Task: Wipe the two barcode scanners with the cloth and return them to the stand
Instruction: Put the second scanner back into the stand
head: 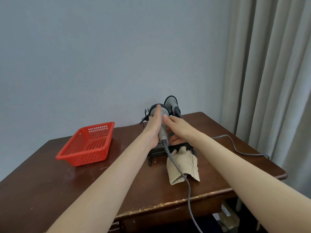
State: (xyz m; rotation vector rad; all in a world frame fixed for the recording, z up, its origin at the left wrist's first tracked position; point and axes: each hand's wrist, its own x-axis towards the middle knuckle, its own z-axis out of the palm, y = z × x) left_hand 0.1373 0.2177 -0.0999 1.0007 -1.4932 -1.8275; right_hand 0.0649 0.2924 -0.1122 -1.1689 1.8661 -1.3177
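Observation:
My left hand (152, 130) grips the handle of a grey barcode scanner (162, 130) and its thumb lies up along the black-rimmed head. The scanner stands upright over the black stand (156, 153). Its grey cable (188, 190) trails toward me over the table's front edge. My right hand (178, 130) is right beside the handle, thumb on top, fingers loosely curved low down by the stand; I see nothing held in it. A second scanner (171, 103) sits upright behind, at the stand's far right. The beige cloth (183, 163) lies crumpled against the stand's near side.
A red perforated basket (89, 145) sits on the left of the dark wooden table (50, 182). A second grey cable (235, 145) runs off the table's right edge. A grey wall stands close behind the table and curtains (269, 81) hang at the right.

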